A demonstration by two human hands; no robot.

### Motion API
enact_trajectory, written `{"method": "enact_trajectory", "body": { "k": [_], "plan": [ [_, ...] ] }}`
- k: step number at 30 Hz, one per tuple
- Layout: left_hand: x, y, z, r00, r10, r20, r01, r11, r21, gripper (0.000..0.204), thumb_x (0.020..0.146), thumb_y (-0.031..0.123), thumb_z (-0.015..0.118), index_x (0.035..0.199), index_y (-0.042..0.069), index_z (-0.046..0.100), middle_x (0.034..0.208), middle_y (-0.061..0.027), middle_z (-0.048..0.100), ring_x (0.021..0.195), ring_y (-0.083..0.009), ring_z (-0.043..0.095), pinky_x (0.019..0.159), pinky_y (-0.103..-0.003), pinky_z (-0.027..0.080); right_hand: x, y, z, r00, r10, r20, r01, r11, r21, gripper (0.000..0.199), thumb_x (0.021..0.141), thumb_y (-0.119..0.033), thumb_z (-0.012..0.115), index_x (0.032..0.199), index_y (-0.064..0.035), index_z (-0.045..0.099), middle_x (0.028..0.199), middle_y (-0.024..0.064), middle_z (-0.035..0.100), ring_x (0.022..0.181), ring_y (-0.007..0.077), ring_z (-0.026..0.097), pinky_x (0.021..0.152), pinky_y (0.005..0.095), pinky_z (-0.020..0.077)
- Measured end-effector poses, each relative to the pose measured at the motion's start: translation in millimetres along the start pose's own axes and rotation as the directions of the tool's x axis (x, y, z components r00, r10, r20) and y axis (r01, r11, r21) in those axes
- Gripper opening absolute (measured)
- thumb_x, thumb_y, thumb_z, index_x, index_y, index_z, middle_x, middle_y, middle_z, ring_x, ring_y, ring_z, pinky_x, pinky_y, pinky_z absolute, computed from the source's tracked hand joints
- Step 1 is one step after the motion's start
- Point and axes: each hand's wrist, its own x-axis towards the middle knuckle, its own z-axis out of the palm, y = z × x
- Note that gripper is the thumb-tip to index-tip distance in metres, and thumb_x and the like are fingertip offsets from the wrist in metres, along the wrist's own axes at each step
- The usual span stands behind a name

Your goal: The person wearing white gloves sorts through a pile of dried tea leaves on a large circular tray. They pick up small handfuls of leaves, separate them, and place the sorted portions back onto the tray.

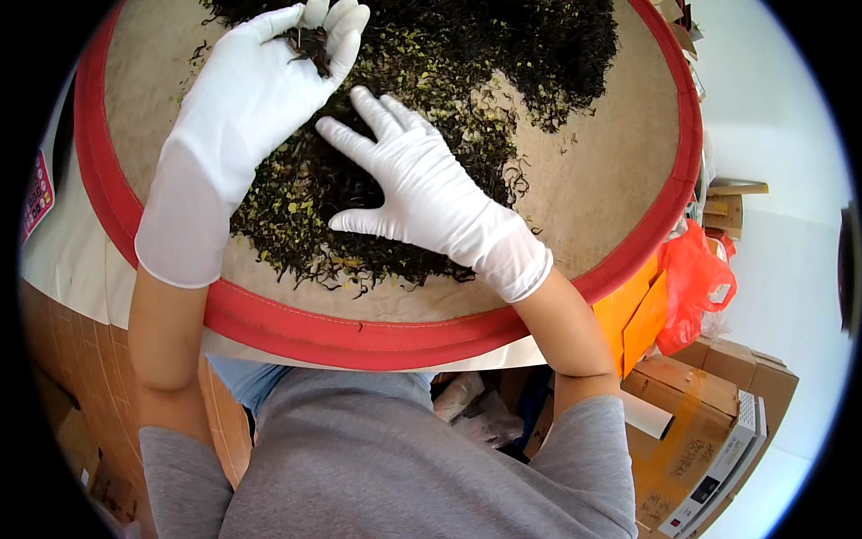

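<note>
Dark, twisted dried tea leaves [296, 202] mixed with yellow-green bits are spread over a round, cloth-covered tray [620, 171] with a red rim. Both my hands wear white gloves. At the upper left, my left hand [251, 85] is turned palm up, its fingers curled around a small clump of dark leaves and stems [310, 47]. My right hand [413, 180] reaches over the spread leaves, palm down with its fingers apart, holding nothing. Its fingertips are close to the leaves; whether they touch, I cannot tell.
A denser, darker heap of leaves [557, 54] lies at the tray's far side. Right of the tray are orange packets [633, 310], a red plastic bag [690, 287] and cardboard boxes [673, 395]. A pink-edged card [39, 198] sits at the far left.
</note>
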Motion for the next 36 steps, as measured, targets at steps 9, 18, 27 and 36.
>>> {"method": "enact_trajectory", "body": {
  "k": [9, 18, 27, 36],
  "plan": [
    [4.0, 3.2, 2.5, 0.976, 0.071, -0.205, -0.049, 0.992, 0.113, 0.021, 0.103, 0.009, 0.046, 0.119, 0.0, 0.055, 0.128, -0.0163, 0.057, 0.122, -0.0271, 0.057, 0.098, -0.038, 0.051, -7.1, 15.2, -37.4, 0.956, 0.266, -0.124, -0.166, 0.839, 0.518, 0.026, 0.08, -0.006, 0.07, 0.107, -0.0057, 0.066, 0.106, 0.0123, 0.067, 0.101, 0.0252, 0.065, 0.094, 0.0339, 0.0507],
    [1.0, 6.7, -1.8, 0.99, 0.007, -0.138, 0.009, 0.993, 0.12, 0.021, 0.103, 0.01, 0.045, 0.119, -0.001, 0.056, 0.126, -0.0163, 0.059, 0.123, -0.0265, 0.057, 0.099, -0.039, 0.05, -37.4, 38.3, -100.5, 0.901, 0.369, 0.226, -0.408, 0.552, 0.727, 0.022, 0.087, -0.018, 0.077, 0.104, -0.0052, 0.073, 0.123, 0.0057, 0.064, 0.107, 0.0155, 0.062, 0.095, 0.0295, 0.0489],
    [2.2, 4.8, 1.0, 0.983, 0.015, -0.183, 0.008, 0.992, 0.126, 0.021, 0.104, 0.01, 0.043, 0.115, -0.002, 0.056, 0.127, -0.0155, 0.057, 0.124, -0.0259, 0.056, 0.101, -0.039, 0.05, -37.7, 37.2, -92.3, 0.809, 0.502, 0.306, -0.587, 0.718, 0.375, 0.021, 0.096, -0.009, 0.059, 0.111, -0.0007, 0.071, 0.102, 0.0018, 0.071, 0.099, 0.01, 0.063, 0.092, 0.0248, 0.0481],
    [2.4, 5.2, -1.3, 0.978, 0.028, -0.208, 0.0, 0.991, 0.132, 0.022, 0.104, 0.009, 0.043, 0.117, -0.002, 0.056, 0.128, -0.016, 0.057, 0.128, -0.0262, 0.053, 0.102, -0.04, 0.049, -49.2, 53.1, -91.3, 0.818, 0.537, 0.208, -0.574, 0.737, 0.357, 0.028, 0.089, -0.01, 0.054, 0.108, -0.0062, 0.073, 0.087, 0.0076, 0.073, 0.078, 0.0162, 0.067, 0.076, 0.0294, 0.0521]
  ]
}}
